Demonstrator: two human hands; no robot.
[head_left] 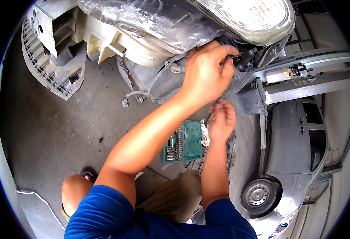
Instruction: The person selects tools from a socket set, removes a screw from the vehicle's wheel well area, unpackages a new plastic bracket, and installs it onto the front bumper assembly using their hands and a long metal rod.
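Note:
My left hand [207, 71] reaches up under the car's headlight [251, 18], its thumb and forefinger closed at a small dark part [236, 58]. What lies between those fingertips is too small to name, and the other fingers are partly hidden behind the hand. Lower and to the right, my right hand [222, 121] hangs in the air with its fingers curled together and slightly blurred. Anything it may hold cannot be made out. Above my left hand, the scuffed dark underside [155, 24] of the lamp housing meets a pale bracket [133, 46].
A green socket set case [192, 140] lies unfolded on the floor, a white rag [205, 133] beside it. A loose wire connector [125, 102] hangs below the car front. A slatted grey panel [49, 75] stands far left. A silver car [290, 143] and a lift post [310, 89] are at right.

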